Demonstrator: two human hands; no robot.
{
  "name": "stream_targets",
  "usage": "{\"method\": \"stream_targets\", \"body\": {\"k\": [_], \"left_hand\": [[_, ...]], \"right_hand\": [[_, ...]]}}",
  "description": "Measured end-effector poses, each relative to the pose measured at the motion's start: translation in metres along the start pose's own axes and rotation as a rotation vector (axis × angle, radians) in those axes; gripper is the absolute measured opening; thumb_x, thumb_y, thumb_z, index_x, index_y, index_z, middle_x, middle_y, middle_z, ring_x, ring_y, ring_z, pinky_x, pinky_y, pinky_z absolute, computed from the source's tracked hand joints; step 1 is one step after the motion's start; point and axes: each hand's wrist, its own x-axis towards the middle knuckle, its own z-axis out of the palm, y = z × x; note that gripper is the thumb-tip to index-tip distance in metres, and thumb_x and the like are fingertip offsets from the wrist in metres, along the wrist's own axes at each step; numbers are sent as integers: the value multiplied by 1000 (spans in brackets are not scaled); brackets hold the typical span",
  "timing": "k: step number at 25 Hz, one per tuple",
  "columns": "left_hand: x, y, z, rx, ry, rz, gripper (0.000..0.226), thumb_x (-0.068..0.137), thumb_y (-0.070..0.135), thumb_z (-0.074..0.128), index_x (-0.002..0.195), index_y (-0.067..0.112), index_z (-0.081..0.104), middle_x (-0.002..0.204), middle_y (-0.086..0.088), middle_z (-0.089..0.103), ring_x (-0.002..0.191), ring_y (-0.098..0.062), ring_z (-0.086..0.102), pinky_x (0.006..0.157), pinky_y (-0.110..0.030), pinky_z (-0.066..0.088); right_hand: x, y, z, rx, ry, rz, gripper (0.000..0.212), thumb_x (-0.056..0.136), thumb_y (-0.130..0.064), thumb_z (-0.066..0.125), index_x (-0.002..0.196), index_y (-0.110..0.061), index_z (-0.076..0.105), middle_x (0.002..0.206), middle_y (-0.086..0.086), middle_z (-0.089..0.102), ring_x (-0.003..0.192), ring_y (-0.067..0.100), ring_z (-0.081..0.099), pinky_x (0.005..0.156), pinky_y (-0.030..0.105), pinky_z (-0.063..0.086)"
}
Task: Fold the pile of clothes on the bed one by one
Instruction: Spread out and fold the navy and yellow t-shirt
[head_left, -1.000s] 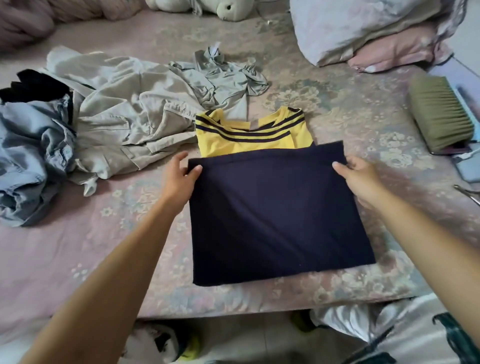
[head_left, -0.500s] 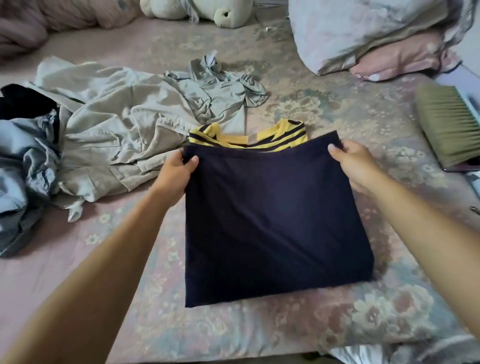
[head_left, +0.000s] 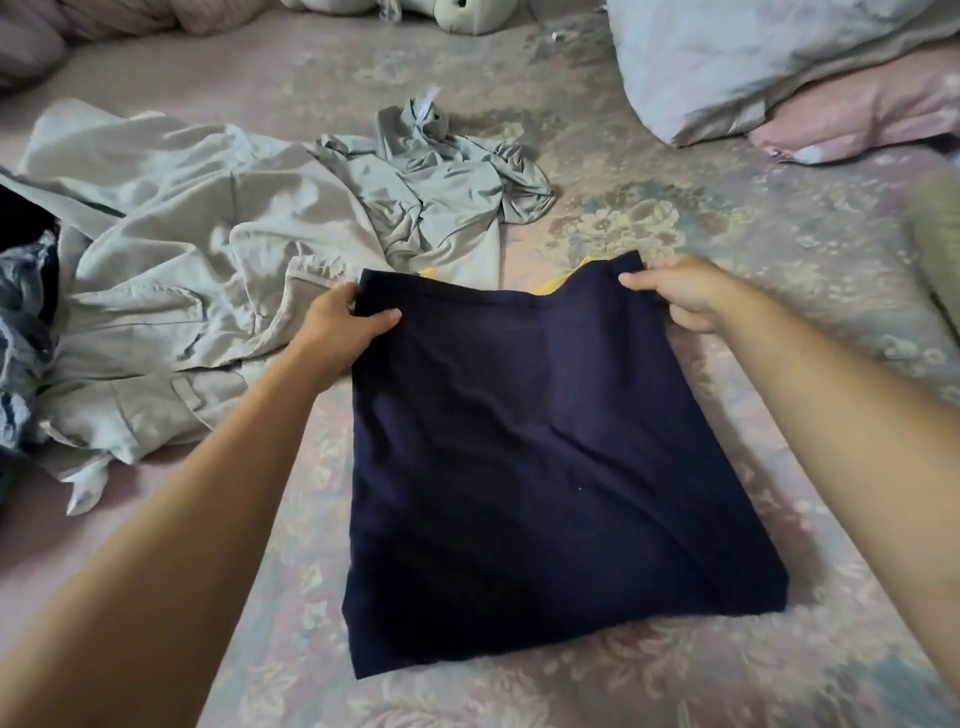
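Note:
A navy garment (head_left: 540, 457) with a yellow top lies flat on the bed (head_left: 727, 218), its navy lower half folded up over the yellow part. Only small slivers of yellow (head_left: 563, 278) show past the far edge. My left hand (head_left: 345, 322) pinches the far left corner of the navy layer. My right hand (head_left: 680, 291) pinches the far right corner. To the left lies the unfolded pile: a pale grey-beige garment (head_left: 171, 270), a crumpled grey shirt (head_left: 447, 176) and blue denim (head_left: 23, 332) at the left edge.
Pillows (head_left: 769, 67) sit at the back right, a plush toy (head_left: 457, 13) at the back centre. A blurred green brush (head_left: 937, 244) lies at the right edge. The floral bedsheet shows around the navy garment and along the near edge.
Both hands have carried the navy fold's edge farther up, covering the yellow striped collar almost fully. The view has moved closer to the bed.

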Motion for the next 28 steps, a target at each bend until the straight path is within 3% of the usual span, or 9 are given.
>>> {"method": "stream_targets", "body": {"k": [3,7,12,16,18,20,21,24,28], "left_hand": [[-8,16,-7,-49,-24,-1,22,84,5,69,104,11,62,87,0,64,73,-9,62,55,-13,51],[-33,46,-33,-234,-52,26,8,86,11,68,93,11,66,94,-5,71,86,-17,68,77,-28,55],[-98,126,-88,-358,-157,274,10,89,6,58,89,7,68,79,3,74,80,-9,69,74,-18,54],[-153,205,-139,-360,-146,517,21,80,-2,63,72,11,77,80,1,74,80,-10,69,75,-18,54],[-167,229,-149,-309,-128,606,19,78,-3,65,76,11,77,81,1,73,80,-9,68,76,-19,53],[-173,244,-147,-112,16,674,14,73,-3,73,80,8,74,76,2,69,72,-6,62,76,-20,50],[-172,252,-148,-81,103,676,13,71,-3,75,77,7,71,68,6,66,64,-3,58,72,-18,49],[-179,285,-152,-15,215,678,20,74,2,75,68,17,63,45,16,55,50,0,50,53,-9,42],[-193,320,-176,-30,177,735,17,77,-3,71,74,11,64,51,14,59,56,2,54,54,-1,40]], "right_hand": [[-11,-16,-2,-17,-10,-22,12,90,-6,60,81,-14,59,84,1,63,76,12,59,71,25,49],[-71,-42,-29,176,12,-180,8,92,-11,58,89,-17,63,90,-1,67,79,11,63,73,27,50],[-167,-98,-84,336,-60,-482,14,87,-13,61,100,-14,66,91,-6,73,88,7,67,76,23,56],[-240,-158,-127,235,19,-665,90,30,-40,93,110,-13,63,94,3,63,80,12,59,62,18,49],[-260,-183,-140,227,71,-762,72,25,-45,93,87,-17,71,83,0,66,80,13,57,65,18,44],[-281,-202,-138,136,145,-800,32,53,-36,89,70,-18,70,72,-2,64,76,15,54,64,19,40],[-289,-210,-138,119,206,-825,15,70,-19,81,68,-18,67,67,-4,63,70,11,54,61,17,39],[-310,-234,-144,44,333,-844,27,77,11,66,71,-16,63,58,-8,61,45,-6,49,51,4,38],[-328,-254,-156,282,256,-842,29,80,9,61,70,-18,57,53,-13,61,60,4,50,52,17,33]]}}
